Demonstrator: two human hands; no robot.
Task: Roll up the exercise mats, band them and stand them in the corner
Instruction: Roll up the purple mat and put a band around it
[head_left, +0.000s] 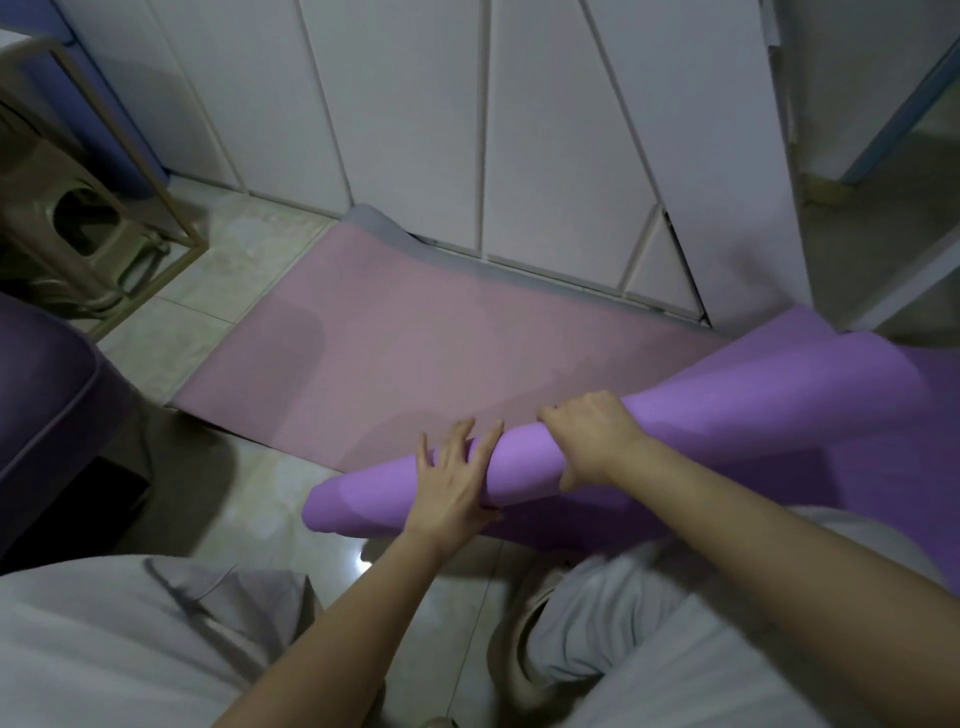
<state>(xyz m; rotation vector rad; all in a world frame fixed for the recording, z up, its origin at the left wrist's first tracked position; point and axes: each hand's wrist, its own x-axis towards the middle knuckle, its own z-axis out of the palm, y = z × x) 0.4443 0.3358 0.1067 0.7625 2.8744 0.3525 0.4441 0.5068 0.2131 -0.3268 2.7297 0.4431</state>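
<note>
The purple mat (363, 499) lies low in the middle of the view, part rolled into a loose, smooth foam tube that runs from 8 o'clock toward 2 o'clock; its unrolled sheet spreads away at 3 o'clock, one edge lifting in a soft curve. The left hand (452, 488) rests on the tube near its open end, grip spread, fingers straight and fanned over the curved surface; the right hand (592, 441), just to the 2 o'clock side of it, has its grip wrapped round the roll, fingers hooked over the far side and thumb on the near side. Under the roll and beyond it toward 12 o'clock a pink mat (415, 353) lies flat on the floor (244, 291), matte and rectangular; its far corner curls up, showing a grey underside, against white panelled cupboard doors (415, 104). The floor is pale glossy tile with thin joints. At 10 o'clock stands a moulded plastic stool (78, 223) inside a thin square frame; at 9 o'clock sits a rounded dark purple cushion (41, 389).
</note>
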